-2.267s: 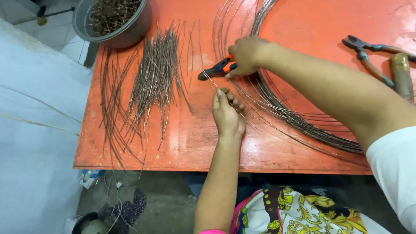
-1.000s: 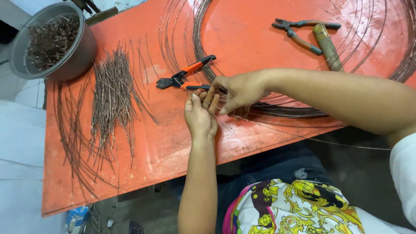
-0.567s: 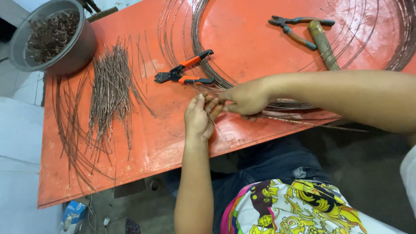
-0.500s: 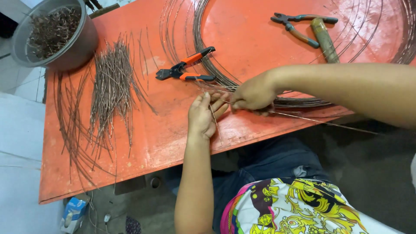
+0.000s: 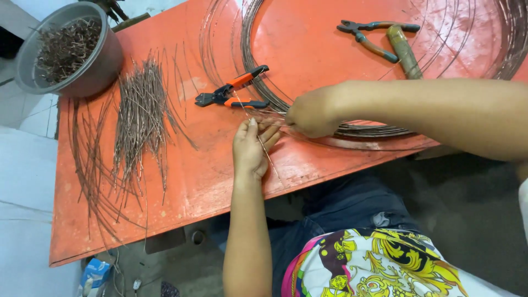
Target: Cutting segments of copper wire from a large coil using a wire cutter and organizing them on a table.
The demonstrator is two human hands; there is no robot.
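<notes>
My left hand point(image 5: 252, 147) rests on the orange table point(image 5: 181, 187), its fingers pinching a thin wire point(image 5: 265, 149) that runs along the palm toward the table's near edge. Just to its right, my right hand point(image 5: 309, 112) is closed on wire strands at the near rim of a large wire coil point(image 5: 258, 82). Orange-handled cutters point(image 5: 231, 94) lie loose on the table just beyond both hands, touched by neither.
A bundle of cut straight wires point(image 5: 140, 118) and long curved strands point(image 5: 88, 170) lie at the left. A grey bowl of wire scraps point(image 5: 69, 47) stands at the far left corner. Green-handled pliers point(image 5: 369, 34) and a wooden handle point(image 5: 404, 52) lie at the far right.
My right hand put the orange cutters down on the table and came back to the coil's near rim. My left hand kept hold of the wire beside it.
</notes>
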